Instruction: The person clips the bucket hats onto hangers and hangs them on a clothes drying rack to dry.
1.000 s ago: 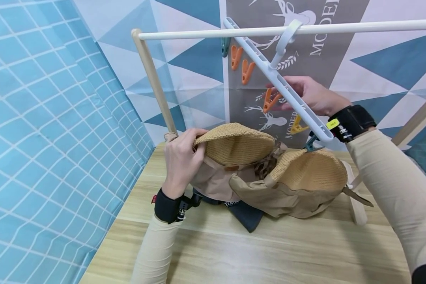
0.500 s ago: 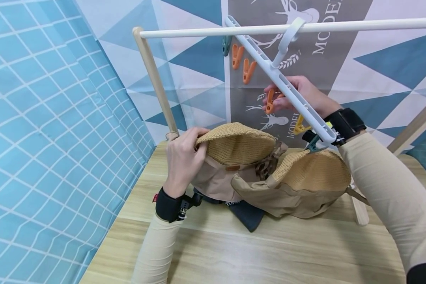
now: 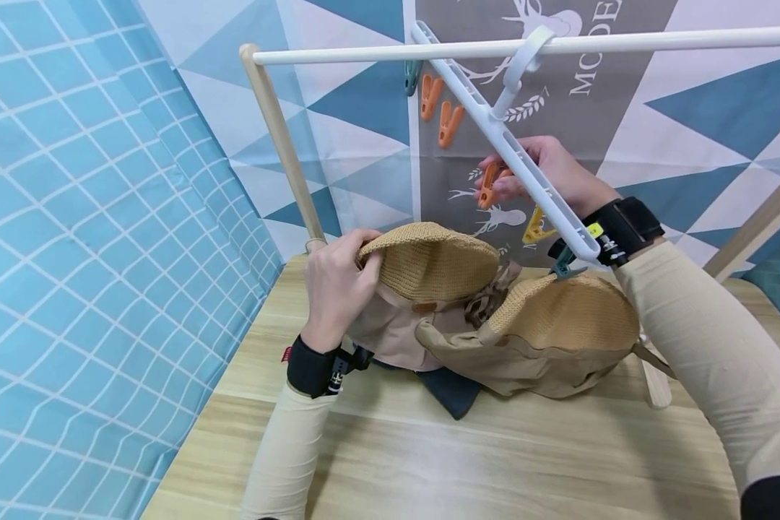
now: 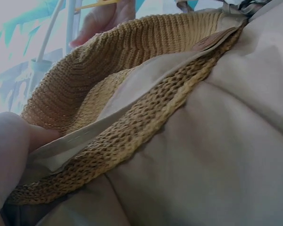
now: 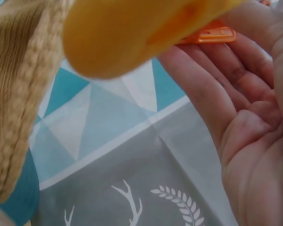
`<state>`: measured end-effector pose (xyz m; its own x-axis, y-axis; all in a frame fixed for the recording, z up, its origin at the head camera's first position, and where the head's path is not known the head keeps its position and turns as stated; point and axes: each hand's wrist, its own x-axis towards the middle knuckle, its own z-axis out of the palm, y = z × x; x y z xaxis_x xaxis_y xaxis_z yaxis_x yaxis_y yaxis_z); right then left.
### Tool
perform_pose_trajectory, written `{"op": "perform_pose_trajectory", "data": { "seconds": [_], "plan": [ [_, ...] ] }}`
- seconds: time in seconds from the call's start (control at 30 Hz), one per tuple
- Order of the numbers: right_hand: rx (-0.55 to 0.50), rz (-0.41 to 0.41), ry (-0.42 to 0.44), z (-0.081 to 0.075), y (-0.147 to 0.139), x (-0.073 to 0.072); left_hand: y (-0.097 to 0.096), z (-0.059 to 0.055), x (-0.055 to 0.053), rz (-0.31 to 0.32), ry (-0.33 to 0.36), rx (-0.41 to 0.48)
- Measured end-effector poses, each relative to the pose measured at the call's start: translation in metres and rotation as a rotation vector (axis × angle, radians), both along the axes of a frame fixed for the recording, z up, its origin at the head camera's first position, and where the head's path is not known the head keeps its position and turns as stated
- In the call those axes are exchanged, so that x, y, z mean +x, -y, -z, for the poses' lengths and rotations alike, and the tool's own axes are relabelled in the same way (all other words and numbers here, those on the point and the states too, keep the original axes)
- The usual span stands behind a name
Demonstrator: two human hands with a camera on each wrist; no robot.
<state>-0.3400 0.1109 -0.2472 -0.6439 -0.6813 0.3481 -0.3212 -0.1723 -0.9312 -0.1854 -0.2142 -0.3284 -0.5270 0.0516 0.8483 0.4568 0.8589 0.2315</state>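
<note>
While the left hand (image 3: 341,282) pinches the rim of a pinkish straw-and-fabric hat (image 3: 416,285) near the far left corner of the wooden tabletop (image 3: 442,469), the right hand (image 3: 552,173) grips an orange clothespin (image 3: 488,188) on a pale blue hanger (image 3: 523,160). A yellow clothespin (image 3: 536,227) hangs nearby; a teal clothespin (image 3: 564,265) bites the rim of a khaki straw-and-fabric hat (image 3: 539,357) near the far edge. Navy fabric (image 3: 453,392) shows beneath; a white rail (image 3: 390,53) carries the hanger.

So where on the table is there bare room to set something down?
The front of the table, between the left sleeve and right sleeve, short of the dark item; also the strip between left sleeve and blue checked sheet. The back is crowded: left hat, right hat, and the left hand gripping the left hat.
</note>
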Motion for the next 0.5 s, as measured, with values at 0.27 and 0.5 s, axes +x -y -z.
{"op": "perform_pose_trajectory", "data": {
  "seconds": [0.27, 0.5],
  "plan": [
    [0.008, 0.043, -0.020, -0.001, 0.005, 0.007, -0.005, -0.012, -0.011, -0.035, 0.103, -0.058],
    [-0.043, 0.000, 0.002, -0.003, 0.007, 0.011, -0.013, -0.021, -0.019, -0.055, 0.150, -0.097]
  ]
}}
